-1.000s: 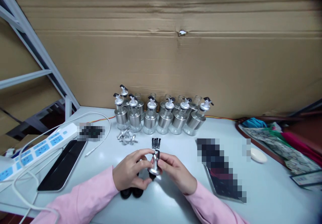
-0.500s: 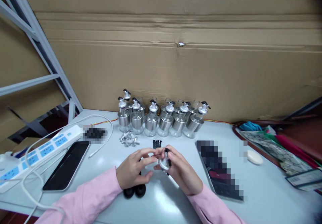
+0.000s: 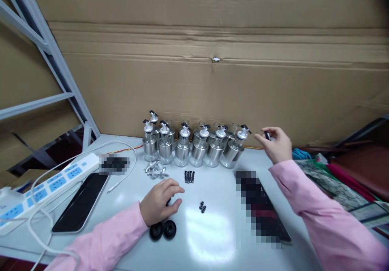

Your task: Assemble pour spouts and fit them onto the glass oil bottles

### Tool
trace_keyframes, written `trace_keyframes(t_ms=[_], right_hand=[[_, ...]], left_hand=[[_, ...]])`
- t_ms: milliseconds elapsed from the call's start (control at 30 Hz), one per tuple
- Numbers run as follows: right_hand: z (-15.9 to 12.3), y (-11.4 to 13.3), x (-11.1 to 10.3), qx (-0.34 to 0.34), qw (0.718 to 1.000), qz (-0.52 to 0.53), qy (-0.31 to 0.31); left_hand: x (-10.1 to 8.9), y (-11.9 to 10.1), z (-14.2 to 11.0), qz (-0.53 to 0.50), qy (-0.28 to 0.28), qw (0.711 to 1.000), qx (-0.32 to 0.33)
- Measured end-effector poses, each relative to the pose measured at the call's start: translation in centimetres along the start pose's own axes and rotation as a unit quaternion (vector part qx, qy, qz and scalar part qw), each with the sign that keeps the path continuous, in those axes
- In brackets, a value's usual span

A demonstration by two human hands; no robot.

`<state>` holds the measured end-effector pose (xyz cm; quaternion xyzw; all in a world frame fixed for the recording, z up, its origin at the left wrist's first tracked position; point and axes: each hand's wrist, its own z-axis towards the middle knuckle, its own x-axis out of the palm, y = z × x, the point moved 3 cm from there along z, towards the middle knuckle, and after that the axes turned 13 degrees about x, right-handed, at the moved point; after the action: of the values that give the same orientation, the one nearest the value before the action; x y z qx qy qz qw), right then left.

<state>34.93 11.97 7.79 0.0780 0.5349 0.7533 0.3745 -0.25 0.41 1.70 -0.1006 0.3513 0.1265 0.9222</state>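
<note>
Okay, right hand (image 3: 278, 147) right of bottles (image 3: 182, 146), fingers clamped on black piece (image 3: 267, 135); left hand (image 3: 159, 203) in front, fingers apart.

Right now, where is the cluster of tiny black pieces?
In the head view, the cluster of tiny black pieces lies near the middle of the table, right of the left hand and on the near side of the row of black sticks.

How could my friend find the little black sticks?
Find the bottles before the big cardboard wall. Just in front of their middle, on the pale table, are four black sticks side by side. They're long and thin; the clustered black bits nearer you are short.
</note>
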Motion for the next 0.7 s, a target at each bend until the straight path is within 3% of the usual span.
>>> trace_keyframes(t_ms=[67, 167, 300, 467, 600, 700], right_hand=[[1.8, -0.5, 1.0, -0.078, 0.985, -0.140, 0.064], [3.2, -0.6, 2.9, -0.144, 0.956, -0.210, 0.144], [3.9, -0.9, 4.4, -0.136, 0.962, -0.205, 0.121], [3.2, -1.8, 2.9, -0.098, 0.979, -0.177, 0.024], [1.5, -1.2, -0.9, -0.075, 0.978, -0.132, -0.141], [-0.7, 1.0, -3.6, -0.091, 0.960, -0.101, -0.243]], left_hand=[[-0.1, 0.3, -0.2, 0.033, -0.015, 0.999, 0.002], [-0.1, 0.8, -0.8, 0.051, -0.027, 0.998, -0.007], [0.3, 1.5, -1.5, 0.039, -0.038, 0.997, -0.059], [0.4, 1.9, -1.5, 0.011, -0.023, 0.995, -0.101], [0.4, 2.1, -1.2, -0.016, 0.010, 0.994, -0.108], [0.8, 2.2, -1.1, -0.058, 0.060, 0.988, -0.127]])
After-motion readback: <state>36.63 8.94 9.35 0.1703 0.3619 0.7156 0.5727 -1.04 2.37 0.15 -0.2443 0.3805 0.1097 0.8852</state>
